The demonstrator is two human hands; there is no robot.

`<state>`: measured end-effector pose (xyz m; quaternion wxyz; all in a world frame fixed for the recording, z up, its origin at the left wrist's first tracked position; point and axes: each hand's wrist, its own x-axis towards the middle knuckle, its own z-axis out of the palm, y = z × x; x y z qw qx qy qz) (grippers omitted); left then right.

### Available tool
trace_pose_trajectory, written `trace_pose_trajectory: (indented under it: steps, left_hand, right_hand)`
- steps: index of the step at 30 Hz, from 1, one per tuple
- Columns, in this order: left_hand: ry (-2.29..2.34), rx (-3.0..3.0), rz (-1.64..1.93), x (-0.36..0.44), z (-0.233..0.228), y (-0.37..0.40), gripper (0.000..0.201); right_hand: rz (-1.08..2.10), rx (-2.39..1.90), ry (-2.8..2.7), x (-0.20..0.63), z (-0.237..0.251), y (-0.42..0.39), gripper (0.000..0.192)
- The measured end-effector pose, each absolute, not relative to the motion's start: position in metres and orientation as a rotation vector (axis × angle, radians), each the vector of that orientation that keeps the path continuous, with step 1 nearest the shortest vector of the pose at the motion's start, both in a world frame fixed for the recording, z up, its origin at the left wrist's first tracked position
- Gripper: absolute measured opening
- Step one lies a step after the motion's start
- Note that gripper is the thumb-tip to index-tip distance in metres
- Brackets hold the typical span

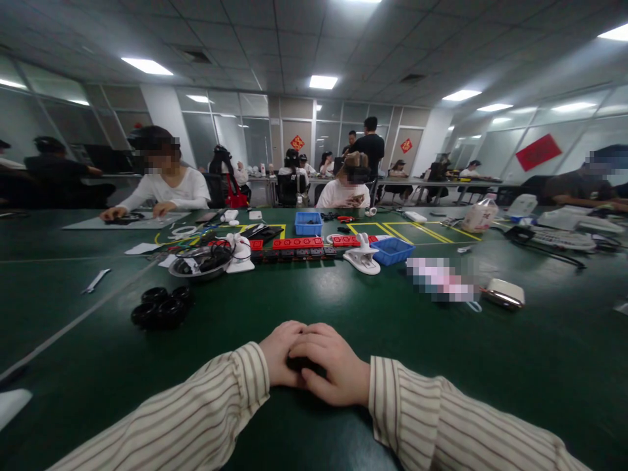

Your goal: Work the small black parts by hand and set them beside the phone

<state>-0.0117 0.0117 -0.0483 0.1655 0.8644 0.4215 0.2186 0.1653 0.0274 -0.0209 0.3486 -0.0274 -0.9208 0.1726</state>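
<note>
My left hand (279, 353) and my right hand (336, 366) are together at the front middle of the green table (275, 301). The fingers of the right hand are curled over those of the left. Between the palms shows a dark patch; whether it is a black object or only shadow I cannot tell. Both forearms wear striped sleeves. Nearest to the left hand is a group of several glossy black round pieces (159, 309), resting on the table.
Ahead lie a metal bowl of black parts (201, 261), white clip bases (363, 258), red socket blocks (299, 243) and blue bins (392, 250). A wrench (96, 281) is at left, a cream-coloured case (504, 294) at right. Other people sit across the table.
</note>
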Motion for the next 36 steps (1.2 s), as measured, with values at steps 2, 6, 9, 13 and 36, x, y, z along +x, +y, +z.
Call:
trace_pose_trajectory:
  steps: [2,6,9,13,36]
  left_hand:
    - [1.236,2.467,0.637,-0.009,-0.047,0.008,0.066]
    - [1.349,2.423,0.633,-0.004,-0.045,0.001,0.086]
    - [1.4,2.404,0.615,-0.002,-0.044,0.0,0.082]
    - [1.415,2.42,0.642,-0.002,-0.044,0.002,0.057]
    - [1.309,2.416,0.705,-0.008,-0.046,0.006,0.069]
  right_hand:
    - [0.452,-0.158,-2.359,0.166,-0.02,0.027,0.027]
    - [0.438,-0.432,-2.337,0.166,-0.025,0.029,0.04]
    - [0.445,-0.54,-2.344,0.164,-0.029,0.032,0.041]
    - [0.466,-0.608,-2.399,0.163,-0.031,0.034,0.032]
    - [0.448,-0.285,-2.33,0.165,-0.022,0.026,0.048]
